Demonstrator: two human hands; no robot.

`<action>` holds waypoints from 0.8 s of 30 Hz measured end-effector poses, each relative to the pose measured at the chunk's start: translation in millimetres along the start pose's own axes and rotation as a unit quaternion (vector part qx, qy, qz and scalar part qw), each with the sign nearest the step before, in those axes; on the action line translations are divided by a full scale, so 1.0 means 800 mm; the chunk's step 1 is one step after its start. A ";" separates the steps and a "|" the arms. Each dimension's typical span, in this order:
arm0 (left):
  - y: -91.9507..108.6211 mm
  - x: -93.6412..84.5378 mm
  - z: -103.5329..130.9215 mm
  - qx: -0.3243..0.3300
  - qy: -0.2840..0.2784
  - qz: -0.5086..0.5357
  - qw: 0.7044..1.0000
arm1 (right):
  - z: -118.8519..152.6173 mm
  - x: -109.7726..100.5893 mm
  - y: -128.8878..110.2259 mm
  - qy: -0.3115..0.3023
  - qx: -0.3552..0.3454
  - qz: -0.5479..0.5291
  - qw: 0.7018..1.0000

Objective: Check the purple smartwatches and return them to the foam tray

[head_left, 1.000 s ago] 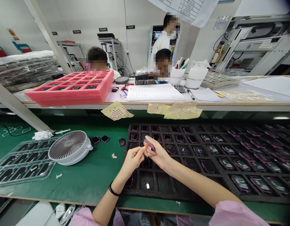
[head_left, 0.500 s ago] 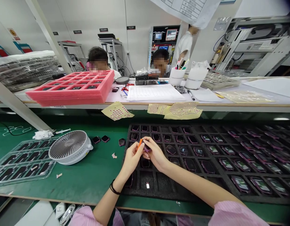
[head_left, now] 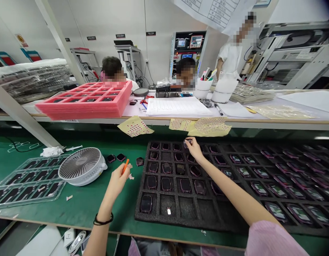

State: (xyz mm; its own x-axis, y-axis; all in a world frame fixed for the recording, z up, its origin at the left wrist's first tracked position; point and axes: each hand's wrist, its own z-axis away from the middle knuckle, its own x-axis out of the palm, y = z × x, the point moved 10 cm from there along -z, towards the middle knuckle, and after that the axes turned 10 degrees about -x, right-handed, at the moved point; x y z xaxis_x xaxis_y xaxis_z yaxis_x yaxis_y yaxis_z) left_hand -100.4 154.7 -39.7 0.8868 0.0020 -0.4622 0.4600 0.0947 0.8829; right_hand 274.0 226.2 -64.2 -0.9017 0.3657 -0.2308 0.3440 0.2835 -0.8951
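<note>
And here's the right hand, reaching to the back edge of the black foam tray, fingertips pinched around a smartwatch at the back row, left of the tray's middle. The fingers cover much of that watch, so I can't tell whether it's touching the compartment floor or held just above it.

Over to the left hand: it's above the green desk, off the tray's left edge, fingers curled round a slim orange tool that tilts upward. A paper scrap lies just beside those fingers. Further left sits a round fan, and beyond it, towards the desk's left edge, a clear plastic tray of dark pieces.

Back to the foam tray: watches fill rows of its compartments, and a small white slip lies in one near the front edge, towards the front-left corner.
</note>
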 end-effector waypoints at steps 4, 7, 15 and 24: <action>-0.040 0.002 0.002 -0.043 -0.015 -0.168 0.985 | -0.026 -0.013 0.034 -0.016 -0.007 0.129 0.991; -0.048 0.019 0.008 -0.047 -0.045 -0.204 0.977 | -0.026 -0.010 0.042 -0.050 -0.022 0.199 0.978; -0.054 0.016 0.004 -0.056 -0.026 -0.254 0.965 | -0.012 -0.093 0.052 0.014 0.007 0.351 0.936; -0.009 0.028 0.022 0.000 -0.083 -0.083 0.993 | -0.002 -0.089 0.030 0.053 0.001 0.189 0.980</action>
State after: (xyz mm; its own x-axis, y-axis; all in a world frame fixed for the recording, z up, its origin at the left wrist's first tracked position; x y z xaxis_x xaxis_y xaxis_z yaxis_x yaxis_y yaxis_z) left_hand -83.0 136.3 -54.7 0.7944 -0.1774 -0.5809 0.6000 0.0803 0.7960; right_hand 346.5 208.1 -68.5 -0.6768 0.5350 -0.5056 0.6484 0.1081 -0.7536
